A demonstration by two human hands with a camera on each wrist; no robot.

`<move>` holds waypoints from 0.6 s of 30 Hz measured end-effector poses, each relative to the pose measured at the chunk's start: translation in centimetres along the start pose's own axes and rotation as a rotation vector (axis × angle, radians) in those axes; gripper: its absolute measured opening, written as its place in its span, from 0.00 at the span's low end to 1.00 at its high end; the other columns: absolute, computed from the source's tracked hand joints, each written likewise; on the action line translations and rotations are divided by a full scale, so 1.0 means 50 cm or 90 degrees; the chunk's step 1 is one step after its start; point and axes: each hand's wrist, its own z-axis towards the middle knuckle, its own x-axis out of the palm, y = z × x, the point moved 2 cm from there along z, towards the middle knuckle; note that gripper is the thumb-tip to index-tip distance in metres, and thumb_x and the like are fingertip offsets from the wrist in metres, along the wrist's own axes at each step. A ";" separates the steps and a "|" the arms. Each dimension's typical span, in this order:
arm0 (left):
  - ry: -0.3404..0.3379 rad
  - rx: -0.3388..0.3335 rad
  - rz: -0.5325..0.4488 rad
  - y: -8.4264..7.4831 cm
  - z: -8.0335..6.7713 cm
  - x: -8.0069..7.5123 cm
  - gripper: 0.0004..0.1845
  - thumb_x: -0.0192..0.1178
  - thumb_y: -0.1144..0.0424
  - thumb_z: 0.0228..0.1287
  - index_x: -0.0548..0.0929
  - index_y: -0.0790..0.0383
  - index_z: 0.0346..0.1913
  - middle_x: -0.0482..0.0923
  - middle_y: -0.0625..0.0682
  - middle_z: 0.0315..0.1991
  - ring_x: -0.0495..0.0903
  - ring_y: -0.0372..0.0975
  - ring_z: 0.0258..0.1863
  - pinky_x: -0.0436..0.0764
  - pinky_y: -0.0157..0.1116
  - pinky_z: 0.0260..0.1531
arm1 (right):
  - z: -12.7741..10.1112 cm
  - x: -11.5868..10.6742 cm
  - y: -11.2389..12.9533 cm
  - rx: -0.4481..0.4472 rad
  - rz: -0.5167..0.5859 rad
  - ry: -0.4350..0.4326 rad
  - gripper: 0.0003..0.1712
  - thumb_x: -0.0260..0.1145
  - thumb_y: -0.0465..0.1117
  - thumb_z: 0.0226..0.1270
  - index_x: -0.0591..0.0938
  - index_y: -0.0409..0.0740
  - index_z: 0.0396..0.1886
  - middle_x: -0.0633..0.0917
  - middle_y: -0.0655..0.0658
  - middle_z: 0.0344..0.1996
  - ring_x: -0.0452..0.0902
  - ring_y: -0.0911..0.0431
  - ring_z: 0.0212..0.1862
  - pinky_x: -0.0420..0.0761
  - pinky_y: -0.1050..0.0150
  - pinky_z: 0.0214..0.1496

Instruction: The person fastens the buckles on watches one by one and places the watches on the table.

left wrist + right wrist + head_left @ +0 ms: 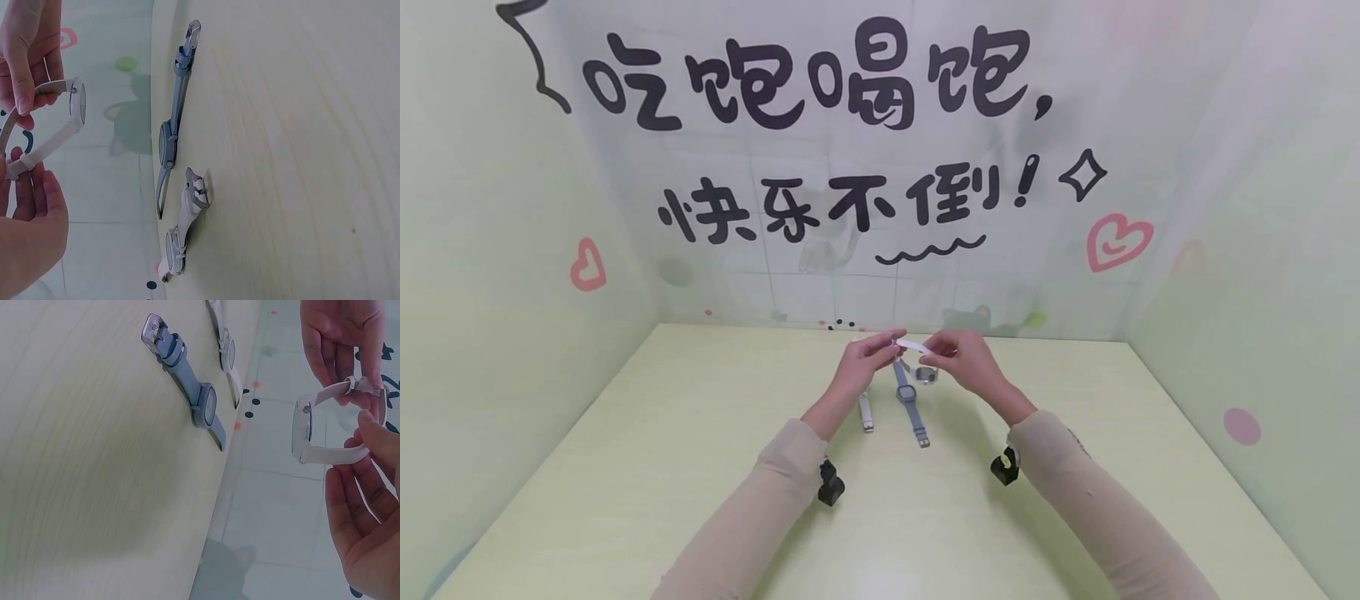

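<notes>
Above the table's far part, both hands hold a white wristwatch, its strap bent round into a loop with the face hanging below. My left hand pinches the strap at its buckle end. Between thumb and fingers, my right hand grips the other strap piece, seen closely in the right wrist view, where the watch shows its case side-on. Under the hands a blue-grey wristwatch lies stretched out on the table. Another white wristwatch lies left of it, partly hidden by my left hand in the head view.
The pale wooden table reaches back to a printed wall cloth with large black characters. Side walls stand left and right. Black wrist cameras hang below both sleeves.
</notes>
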 end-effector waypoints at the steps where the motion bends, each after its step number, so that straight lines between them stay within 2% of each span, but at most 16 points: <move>1: 0.003 0.002 0.002 0.000 0.000 0.000 0.19 0.56 0.65 0.74 0.78 0.61 0.64 0.77 0.60 0.65 0.80 0.48 0.62 0.79 0.35 0.62 | 0.000 0.000 0.001 0.000 -0.001 0.001 0.10 0.74 0.41 0.61 0.88 0.40 0.39 0.90 0.43 0.31 0.86 0.54 0.36 0.86 0.61 0.40; 18: 0.017 0.016 0.034 0.001 -0.005 0.003 0.18 0.58 0.66 0.73 0.80 0.62 0.63 0.82 0.59 0.60 0.82 0.47 0.60 0.80 0.37 0.62 | 0.001 0.005 0.004 0.008 -0.007 -0.004 0.08 0.74 0.41 0.62 0.87 0.42 0.38 0.90 0.44 0.32 0.86 0.53 0.37 0.86 0.59 0.41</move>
